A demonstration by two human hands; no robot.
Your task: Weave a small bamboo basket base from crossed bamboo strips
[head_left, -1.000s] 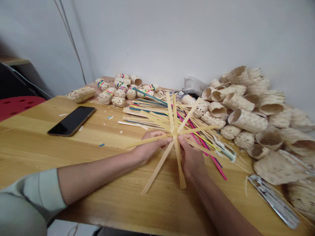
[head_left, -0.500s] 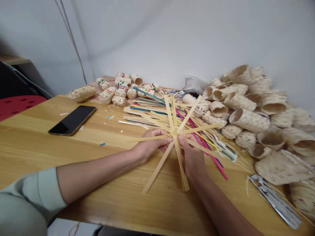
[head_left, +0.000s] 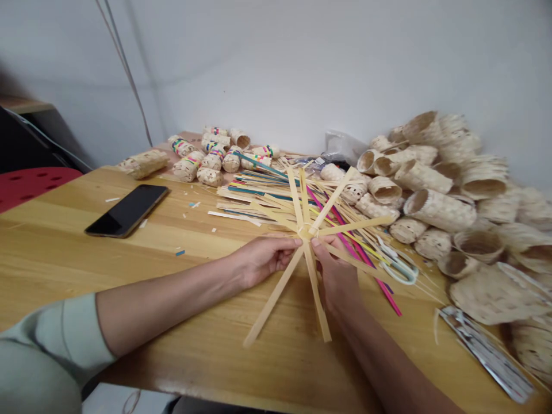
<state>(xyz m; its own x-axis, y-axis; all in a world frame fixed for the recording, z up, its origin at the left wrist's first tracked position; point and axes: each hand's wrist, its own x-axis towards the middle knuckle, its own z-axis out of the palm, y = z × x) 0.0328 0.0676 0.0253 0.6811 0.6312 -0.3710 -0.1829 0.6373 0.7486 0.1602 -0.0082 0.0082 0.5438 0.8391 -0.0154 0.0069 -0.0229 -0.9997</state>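
Observation:
Both hands hold a star of crossed bamboo strips (head_left: 321, 287) above the table, its flat strips spreading out from a small woven middle. My left hand (head_left: 269, 256) pinches the star between thumb and fingers just left of the centre. On the other side, my right hand (head_left: 338, 273) grips it close to the centre, with the thumb on top. Two strips point down towards me and several others fan up and sideways. Behind the star lies a heap of loose strips (head_left: 254, 192), mostly pale, with some blue, yellow and pink ones.
A pile of woven bamboo tubes (head_left: 440, 207) covers the right side. Smaller tubes with coloured bands (head_left: 213, 155) lie at the back. A black phone (head_left: 127, 211) rests at left on the wooden table (head_left: 56, 261). Scissors (head_left: 399, 267) and a silvery packet (head_left: 485, 351) lie at right.
The star has tilted a little, and its lower strips reach slightly further towards me. My left fingers have shifted, and the strip that stuck out over the left hand hardly shows now.

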